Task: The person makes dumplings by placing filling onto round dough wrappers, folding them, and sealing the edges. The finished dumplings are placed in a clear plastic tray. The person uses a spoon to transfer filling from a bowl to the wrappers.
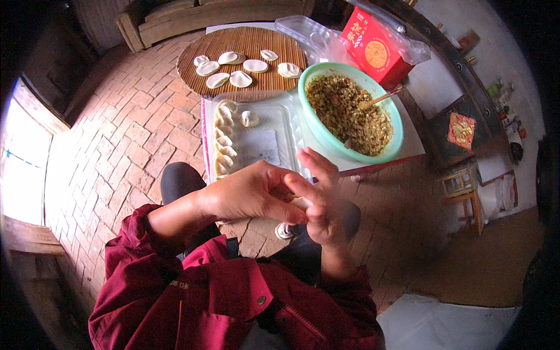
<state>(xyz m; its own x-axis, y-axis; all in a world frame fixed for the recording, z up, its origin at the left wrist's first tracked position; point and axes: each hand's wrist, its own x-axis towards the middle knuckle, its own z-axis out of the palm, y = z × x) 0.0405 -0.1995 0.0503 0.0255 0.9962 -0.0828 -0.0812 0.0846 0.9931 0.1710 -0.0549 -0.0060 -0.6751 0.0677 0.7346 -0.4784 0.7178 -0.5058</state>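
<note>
My left hand (251,192) holds a pale dumpling (301,202), which is largely hidden by my fingers. From the other side my right hand (323,210) pinches its edge, index and middle fingers raised and slightly blurred. Just beyond my hands lies a clear plastic tray (286,118). Folded dumplings (225,140) form a column along its left side, and a single dumpling (250,118) sits apart near the top. To the right, a mint-green bowl (396,144) contains chopped filling (345,109), with chopsticks (385,96) stuck in it.
Behind the tray, a round slatted board (271,43) carries several flat dough wrappers (255,66). A red box (372,48) and clear plastic lids (302,30) stand at the table's (409,140) back right. A wooden chair (474,205) is farther right on the brick floor (148,127).
</note>
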